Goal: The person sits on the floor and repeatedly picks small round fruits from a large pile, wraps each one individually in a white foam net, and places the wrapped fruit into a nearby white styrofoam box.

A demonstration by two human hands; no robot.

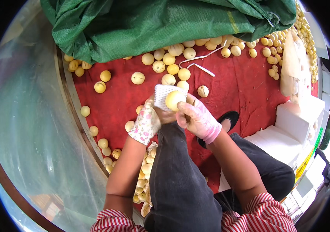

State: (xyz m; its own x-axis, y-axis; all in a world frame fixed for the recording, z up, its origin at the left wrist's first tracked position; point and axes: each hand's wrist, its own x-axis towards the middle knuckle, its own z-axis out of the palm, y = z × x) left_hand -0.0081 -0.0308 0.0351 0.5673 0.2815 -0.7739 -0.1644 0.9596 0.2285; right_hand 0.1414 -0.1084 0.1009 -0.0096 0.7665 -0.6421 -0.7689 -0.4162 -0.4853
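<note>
My right hand [195,116], in a pink-and-white glove, holds a smooth yellow fruit [175,100], which looks like a pepino melon, between thumb and fingers. Right behind the fruit is a white foam net sleeve [160,94]. My left hand [149,119], in a white glove with a pink flower print, grips this sleeve from the left; its fingers are blurred and partly hidden. Whether the fruit touches the sleeve I cannot tell. Both hands are above my raised knee [169,133]. Just beyond them, loose fruits [168,79] lie on a red ground cloth [118,101].
A green woven sack or tarp [153,29] covers fruit at the far side. White strapping [201,57] lies on the cloth. To the right are a white foam box [301,116] and a clear bag [294,66]. Plastic sheeting [37,116] rises on the left. Fruits fill a bag [141,182] beside my leg.
</note>
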